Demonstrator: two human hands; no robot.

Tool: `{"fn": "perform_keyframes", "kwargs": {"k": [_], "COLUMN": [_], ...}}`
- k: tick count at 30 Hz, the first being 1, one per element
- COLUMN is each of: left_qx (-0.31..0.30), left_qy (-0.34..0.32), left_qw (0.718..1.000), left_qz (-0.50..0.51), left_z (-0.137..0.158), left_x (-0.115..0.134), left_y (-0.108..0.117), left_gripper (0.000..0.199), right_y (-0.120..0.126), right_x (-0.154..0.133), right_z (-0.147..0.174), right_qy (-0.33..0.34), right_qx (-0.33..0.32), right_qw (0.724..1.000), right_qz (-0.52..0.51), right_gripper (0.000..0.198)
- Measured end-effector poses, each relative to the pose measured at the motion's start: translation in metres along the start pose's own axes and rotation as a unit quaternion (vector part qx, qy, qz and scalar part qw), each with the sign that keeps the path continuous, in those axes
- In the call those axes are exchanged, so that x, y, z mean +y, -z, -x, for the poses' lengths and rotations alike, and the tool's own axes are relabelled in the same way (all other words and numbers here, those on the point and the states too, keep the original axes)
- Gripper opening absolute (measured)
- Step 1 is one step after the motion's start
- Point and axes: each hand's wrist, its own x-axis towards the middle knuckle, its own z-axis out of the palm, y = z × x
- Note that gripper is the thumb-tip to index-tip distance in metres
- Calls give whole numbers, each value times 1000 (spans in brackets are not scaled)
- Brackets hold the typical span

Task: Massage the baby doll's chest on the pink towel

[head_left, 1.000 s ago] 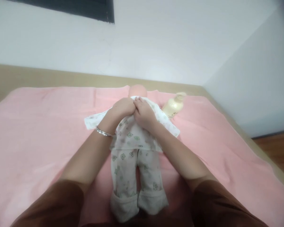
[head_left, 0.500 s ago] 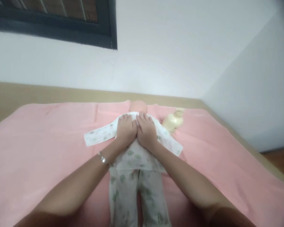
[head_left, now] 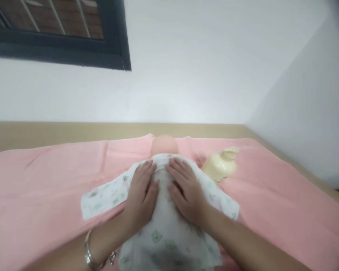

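Note:
A baby doll (head_left: 164, 146), its smooth round head turned away, lies along the middle of the bed. Its white top (head_left: 161, 235) has a green and grey print, and both sleeves spread out sideways. My left hand (head_left: 143, 188) rests flat on the upper left of the top, fingers pointing toward the head. Against the upper right lies my right hand (head_left: 186, 188), also flat with the thumb apart. A strip of cloth shows between the two hands. Neither hand grips anything. Close to the right sleeve lies a cream-coloured pump bottle (head_left: 219, 165), tilted over.
A pink sheet (head_left: 45, 180) with some creases covers the bed's surface. Its tan edge (head_left: 59, 132) runs along the white wall (head_left: 186, 75). A dark-framed window (head_left: 113, 52) is at the upper left. On my left wrist sits a silver bracelet (head_left: 88, 250).
My hands, which were side by side and touching, have moved apart to the two sides of the doll's upper body. The view has come closer, and the trousers are out of sight.

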Motion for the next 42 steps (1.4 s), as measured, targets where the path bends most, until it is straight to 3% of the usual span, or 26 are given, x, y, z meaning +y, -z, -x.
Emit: {"fn": "perform_keyframes", "kwargs": {"k": [3,12,36,42], "left_qx": [-16,-29,-8,-2], "left_qy": [-32,-25,-61,-58], "left_qw": [999,999,998,998], "left_qz": [-8,-11,-7,-1], "left_z": [-1,-4,-4,-4], "left_x": [1,6,3,2], "left_y": [4,5,2,2], "left_gripper": [44,45,44,44], "right_y": [1,4,7,13], "right_x": [2,1,2,-31], "right_z": [3,1,-2,6], "right_qy": [-2,1,24,19], "right_qx": [-7,-8,-5,-71], "right_qw": [1000,1000,999,987], "right_qz": [-1,-2,36,143], "right_gripper": [48,47,47,51]}}
